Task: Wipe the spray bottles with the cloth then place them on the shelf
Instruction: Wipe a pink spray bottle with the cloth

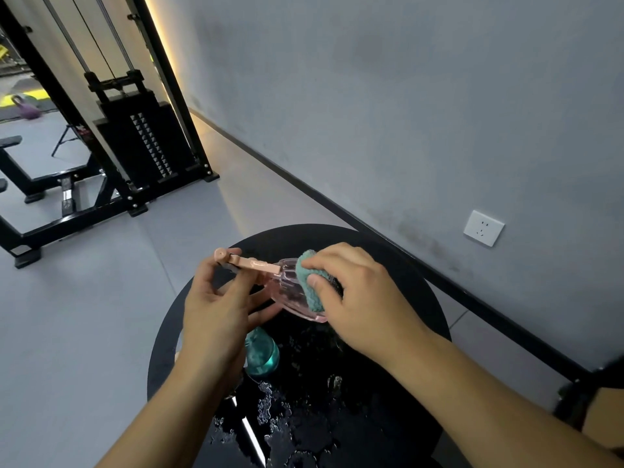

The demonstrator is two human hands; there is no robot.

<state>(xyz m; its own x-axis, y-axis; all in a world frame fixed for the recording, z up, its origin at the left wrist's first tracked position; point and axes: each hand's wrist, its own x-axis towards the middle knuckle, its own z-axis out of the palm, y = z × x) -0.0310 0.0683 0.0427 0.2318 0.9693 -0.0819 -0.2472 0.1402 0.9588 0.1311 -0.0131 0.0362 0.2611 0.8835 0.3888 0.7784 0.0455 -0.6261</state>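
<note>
While the left hand [216,309] grips the pink spray bottle [290,292] by its pump head, tipped on its side above the round black table [418,298], the right hand [358,298] pinches a teal cloth [309,285] against the clear body; a teal spray bottle [261,352] stands at 7 o'clock beneath; water droplets [270,407] lie at 6 o'clock; a white wall socket [483,228] sits at 2 o'clock.

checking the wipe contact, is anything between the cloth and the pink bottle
Nothing visible. The right hand presses the teal cloth straight onto the pink spray bottle, which the left hand holds by its head.
</note>
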